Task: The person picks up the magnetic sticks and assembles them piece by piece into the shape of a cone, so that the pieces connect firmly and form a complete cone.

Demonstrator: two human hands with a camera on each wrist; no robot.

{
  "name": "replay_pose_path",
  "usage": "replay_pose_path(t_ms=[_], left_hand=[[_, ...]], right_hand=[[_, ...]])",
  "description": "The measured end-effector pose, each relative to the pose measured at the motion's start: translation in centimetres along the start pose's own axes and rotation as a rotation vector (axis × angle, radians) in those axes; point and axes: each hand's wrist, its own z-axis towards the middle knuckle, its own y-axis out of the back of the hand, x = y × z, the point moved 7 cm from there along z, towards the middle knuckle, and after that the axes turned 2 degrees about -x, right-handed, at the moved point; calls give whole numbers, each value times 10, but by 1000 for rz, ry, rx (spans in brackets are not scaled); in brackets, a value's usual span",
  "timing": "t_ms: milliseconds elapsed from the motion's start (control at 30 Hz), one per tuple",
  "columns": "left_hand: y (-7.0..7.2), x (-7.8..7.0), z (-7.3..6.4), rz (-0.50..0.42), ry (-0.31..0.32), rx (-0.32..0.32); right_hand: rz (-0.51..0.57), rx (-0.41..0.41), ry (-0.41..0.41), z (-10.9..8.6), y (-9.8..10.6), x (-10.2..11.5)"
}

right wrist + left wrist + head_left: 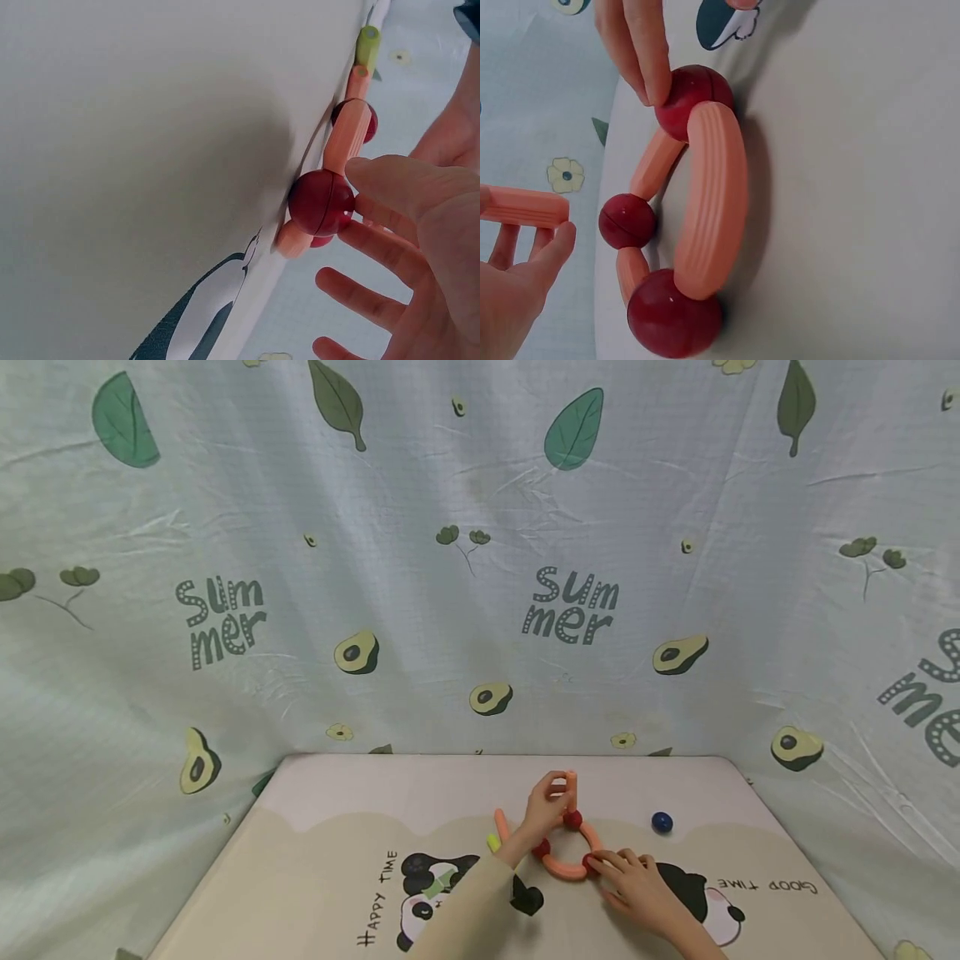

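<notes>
Three red balls and curved orange rods form a ring on the table. My left hand [545, 810] grips a straight-looking orange rod [572, 791], held upright above the red ball [573, 820] at the ring's far side. Thumb and fingertips of my right hand [635, 887] pinch the near right red ball [321, 202]. The third red ball [542, 849] sits at the ring's left, beneath my left wrist. A thick curved orange rod [714, 202] joins two of the balls along the near side.
A loose orange rod [502, 823] and a yellow-green rod [493, 842] lie left of the ring, partly behind my left forearm. Toward the back right sits a dark blue ball [662, 822]. A printed curtain [420, 593] hangs behind the table [315, 843].
</notes>
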Motion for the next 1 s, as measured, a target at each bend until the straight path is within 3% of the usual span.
replay_pose_path(t_ms=[267, 467, 733, 1000], left_hand=[[-7, 22, 14, -14, 103, -59], [-9, 28, 11, 50, 97, -72], [-10, 34, 10, 6, 104, -68], [-10, 36, 12, 37, 125, -94]], right_hand=[[16, 14, 0, -1, -1, -1], [14, 28, -4, -1, -3, -2], [21, 46, -15, 0, -5, -2], [14, 37, -9, 0, -5, -3]])
